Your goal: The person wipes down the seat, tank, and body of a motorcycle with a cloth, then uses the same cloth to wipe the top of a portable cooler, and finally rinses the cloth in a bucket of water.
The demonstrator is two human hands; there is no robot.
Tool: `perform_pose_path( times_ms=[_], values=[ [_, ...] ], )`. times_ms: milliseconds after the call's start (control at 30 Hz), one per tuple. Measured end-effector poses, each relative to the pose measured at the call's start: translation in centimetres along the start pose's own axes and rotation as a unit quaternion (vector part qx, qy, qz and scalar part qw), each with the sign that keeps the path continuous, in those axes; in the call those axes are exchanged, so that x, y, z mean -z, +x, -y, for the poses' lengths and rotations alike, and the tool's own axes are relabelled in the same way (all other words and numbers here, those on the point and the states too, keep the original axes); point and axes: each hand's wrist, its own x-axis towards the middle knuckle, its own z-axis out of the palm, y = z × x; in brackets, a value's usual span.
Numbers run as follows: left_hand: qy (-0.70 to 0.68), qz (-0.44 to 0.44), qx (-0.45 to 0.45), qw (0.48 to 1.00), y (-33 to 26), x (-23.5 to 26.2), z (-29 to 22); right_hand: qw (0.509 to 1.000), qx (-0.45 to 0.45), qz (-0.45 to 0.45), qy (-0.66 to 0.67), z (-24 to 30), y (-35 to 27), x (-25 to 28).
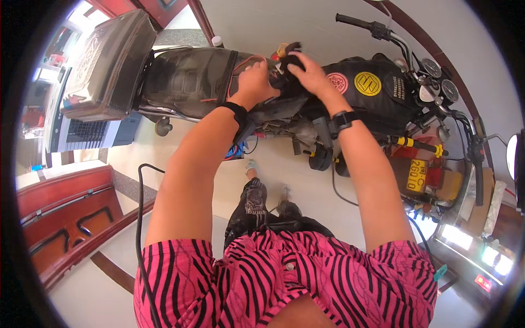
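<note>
A motorcycle stands crosswise in front of me, its handlebar (358,22) to the right and its dark seat (191,74) to the left. Both my hands work at the gap between seat and black tank cover (350,101). My left hand (256,85) has its fingers curled down beside a thin reddish cord (240,65); what they grip is hidden. With bent fingers, my right hand (310,75) holds a black, tufted, soft-looking thing (294,48), whose kind I cannot make out. A small orange-yellow piece (282,50) shows between the hands.
A dusty top box (109,68) is mounted behind the seat. Red wooden furniture (71,218) stands at lower left. Near my right forearm is another vehicle with a yellow plate (417,175). A black cable (140,218) hangs along my left arm.
</note>
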Motion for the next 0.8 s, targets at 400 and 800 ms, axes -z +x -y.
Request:
perform_pose_path(
  times_ms=[400, 800],
  values=[
    [0.061, 0.138, 0.055, 0.987, 1.2, 2.4, -0.7, 0.868, -0.389, 0.014, 0.307, -4.2, -0.5, -3.2],
    [0.076, 0.149, 0.064, 0.984, 1.4, 3.0, -1.3, 0.972, -0.072, 0.058, 0.214, 3.5, 2.6, 4.0]
  ],
)
